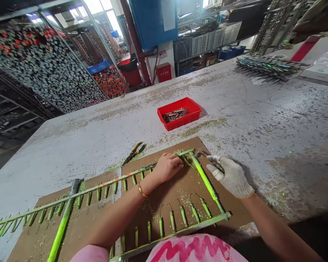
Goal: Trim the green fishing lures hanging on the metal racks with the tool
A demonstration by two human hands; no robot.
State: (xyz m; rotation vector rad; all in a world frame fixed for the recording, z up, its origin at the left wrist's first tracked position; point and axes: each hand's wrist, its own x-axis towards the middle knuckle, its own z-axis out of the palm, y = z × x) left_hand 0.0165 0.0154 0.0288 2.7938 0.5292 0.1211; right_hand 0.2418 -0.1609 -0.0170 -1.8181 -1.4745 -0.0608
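My left hand (168, 167), bare with a gold bracelet, lies across the upper rail (109, 182) of a green-splattered frame. Its fingers are curled near the rail's right end; what they grip is hidden. Beside the fingertips is a slim green piece (190, 162). In a white knit glove, my right hand (231, 176) is closed round a pair of pliers (207, 157), whose head points at the frame's top right corner. Several small green cylindrical pieces with wire hooks hang along the upper rail. More of them, such as this green cylinder (172, 221), stand along the lower rail (177, 233).
Brown cardboard (79, 225) strewn with green flakes lies under the frame. Beyond it are dark pliers (133, 153) with yellow handles and a red tray (179, 125) of small metal bits. A bundle of dark shiny rods (268, 67) lies at the far right.
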